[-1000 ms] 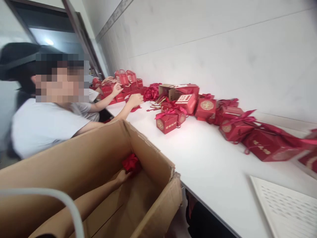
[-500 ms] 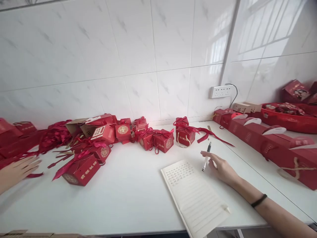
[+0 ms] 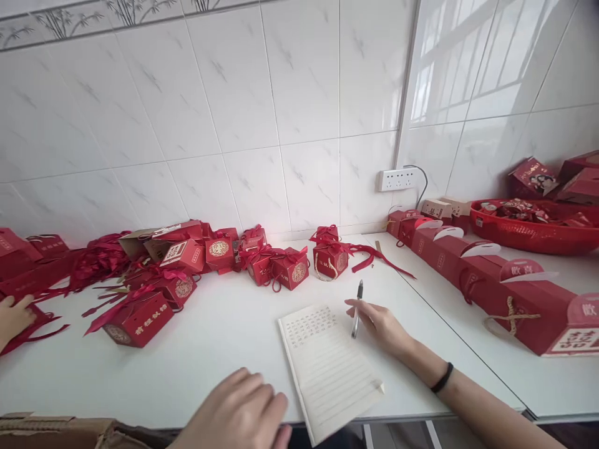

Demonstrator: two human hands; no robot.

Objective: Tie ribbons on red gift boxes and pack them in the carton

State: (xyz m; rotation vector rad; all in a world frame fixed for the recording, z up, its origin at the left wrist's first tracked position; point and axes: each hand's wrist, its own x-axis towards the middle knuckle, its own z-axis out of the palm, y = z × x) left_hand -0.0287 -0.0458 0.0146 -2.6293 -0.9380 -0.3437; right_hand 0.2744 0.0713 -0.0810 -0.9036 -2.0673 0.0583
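Observation:
My right hand (image 3: 381, 324), with a black band at its wrist, is shut on a pen (image 3: 355, 324) with a clear barrel, held upright beside an open notebook (image 3: 330, 386). Rows of small handwriting fill the top of the lined page. At the bottom edge my left hand (image 3: 238, 411) has its fingers curled in a loose fist, left of the notebook; its palm is hidden and I see nothing in it. Behind the notebook stand red gift boxes with ribbon bows, the nearest being a box with a rope handle (image 3: 331, 259).
Another person's hand (image 3: 14, 318) touches red ribbon at the far left. A red box with gold characters (image 3: 140, 318) stands before a ribbon heap (image 3: 100, 259). Handled red boxes (image 3: 468, 280) line the right, by a red basket (image 3: 528, 231). A cardboard box (image 3: 56, 430) sits lower left.
The view has shifted right. My left hand has come into view at the bottom. The other person's hand has curled over the ribbon. My right hand still grips the pen.

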